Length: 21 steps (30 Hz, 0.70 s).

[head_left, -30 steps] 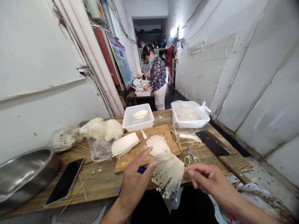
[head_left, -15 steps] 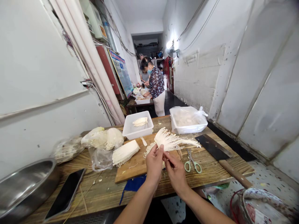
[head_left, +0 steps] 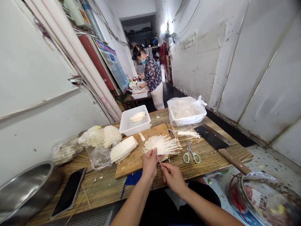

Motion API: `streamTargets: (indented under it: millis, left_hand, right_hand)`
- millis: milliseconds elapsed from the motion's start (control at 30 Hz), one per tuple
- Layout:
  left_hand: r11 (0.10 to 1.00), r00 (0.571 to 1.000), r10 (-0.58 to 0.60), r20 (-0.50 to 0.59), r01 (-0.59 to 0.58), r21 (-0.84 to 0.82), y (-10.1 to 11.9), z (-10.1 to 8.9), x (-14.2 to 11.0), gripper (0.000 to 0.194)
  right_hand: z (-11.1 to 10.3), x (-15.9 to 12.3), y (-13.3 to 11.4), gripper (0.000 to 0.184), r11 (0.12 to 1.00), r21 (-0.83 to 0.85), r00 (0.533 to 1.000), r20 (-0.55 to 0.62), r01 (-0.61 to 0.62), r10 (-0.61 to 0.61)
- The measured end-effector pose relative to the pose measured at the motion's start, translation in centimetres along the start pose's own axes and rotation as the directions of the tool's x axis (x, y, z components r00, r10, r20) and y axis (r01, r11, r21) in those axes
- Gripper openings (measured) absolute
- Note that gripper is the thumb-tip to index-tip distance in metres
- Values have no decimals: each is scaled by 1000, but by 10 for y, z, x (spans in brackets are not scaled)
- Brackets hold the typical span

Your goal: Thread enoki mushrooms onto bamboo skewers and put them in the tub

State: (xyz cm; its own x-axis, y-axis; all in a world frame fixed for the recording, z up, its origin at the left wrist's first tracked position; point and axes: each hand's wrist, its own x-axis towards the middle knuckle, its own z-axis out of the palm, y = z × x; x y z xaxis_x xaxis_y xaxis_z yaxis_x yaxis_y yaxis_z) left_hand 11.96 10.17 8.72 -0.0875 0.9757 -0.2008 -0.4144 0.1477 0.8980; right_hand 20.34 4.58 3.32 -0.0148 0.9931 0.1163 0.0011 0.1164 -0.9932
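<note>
My left hand [head_left: 150, 163] is closed on the base of a fanned-out bunch of enoki mushrooms [head_left: 162, 145], held over the wooden cutting board [head_left: 128, 169]. A thin skewer [head_left: 159, 160] sticks out from the bunch's base toward me. My right hand [head_left: 172, 175] pinches the skewer's near end between thumb and fingertips. How far the skewer goes into the mushrooms is hidden. On the board's left lies a thick block of enoki [head_left: 124, 149], with a small loose piece [head_left: 141, 136] beyond it.
Right of the board lie green-handled scissors [head_left: 191, 153], loose enoki [head_left: 188, 134] and a cleaver [head_left: 213, 138]. White tubs [head_left: 124, 125] stand behind. Bagged mushrooms [head_left: 100, 139], a phone [head_left: 69, 191] and a metal basin [head_left: 30, 188] are leftward. A person [head_left: 152, 75] works farther back.
The enoki fan has come lower and a little left over the board. My right hand has drawn away from the base, and the skewer between the hands now shows. The view has shifted slightly.
</note>
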Motion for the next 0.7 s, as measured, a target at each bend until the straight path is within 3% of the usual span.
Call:
streamTargets:
  millis: [333,567,700]
  left_hand:
    - [999,998,-41,-52,40,-22,-9,-5,1,13]
    - [985,985,-168,-39,166,-43,14,-15,12,19]
    - [985,984,-170,-57,169,-23,18,-13,14,19]
  right_hand:
    - [6,4,-3,32,983,-153,993,-52,97,-106]
    - [1,4,-3,29,972,-185,988,-34,143,-152]
    - [-1,1,-2,27,959,-223,984,3,174,-178]
